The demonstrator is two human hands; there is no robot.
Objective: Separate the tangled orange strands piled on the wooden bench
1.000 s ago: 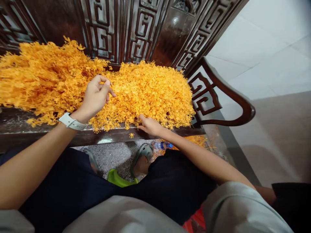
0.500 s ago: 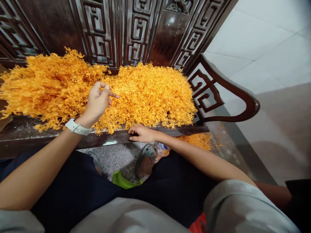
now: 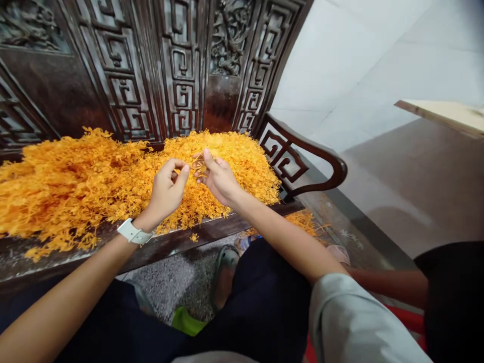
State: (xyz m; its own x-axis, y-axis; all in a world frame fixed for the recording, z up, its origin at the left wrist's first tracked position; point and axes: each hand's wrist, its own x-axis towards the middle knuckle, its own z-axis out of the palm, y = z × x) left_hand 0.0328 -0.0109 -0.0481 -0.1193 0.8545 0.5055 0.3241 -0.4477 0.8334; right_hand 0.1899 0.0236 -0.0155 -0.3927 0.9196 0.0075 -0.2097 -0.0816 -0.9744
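A big heap of orange plastic sprigs (image 3: 86, 186) covers the seat of a dark carved wooden bench (image 3: 212, 229). My left hand (image 3: 168, 190), with a white watch on its wrist, hovers over the heap with thumb and forefinger pinched together; what they hold is too small to make out. Close beside it, my right hand (image 3: 215, 176) pinches a small orange sprig (image 3: 199, 166) between its fingertips. The two hands nearly touch above the middle of the heap.
The bench's carved backrest (image 3: 177, 65) rises behind the heap, and its curved armrest (image 3: 306, 161) stands at the right. More orange sprigs (image 3: 302, 222) lie on the floor beside the bench. My feet in sandals (image 3: 223, 267) rest below. Another person's arm (image 3: 381, 282) shows at the right.
My right hand has lifted from the bench's front edge up to my left hand, now with an orange sprig in its fingers. My left hand stayed over the heap. The view shifted.
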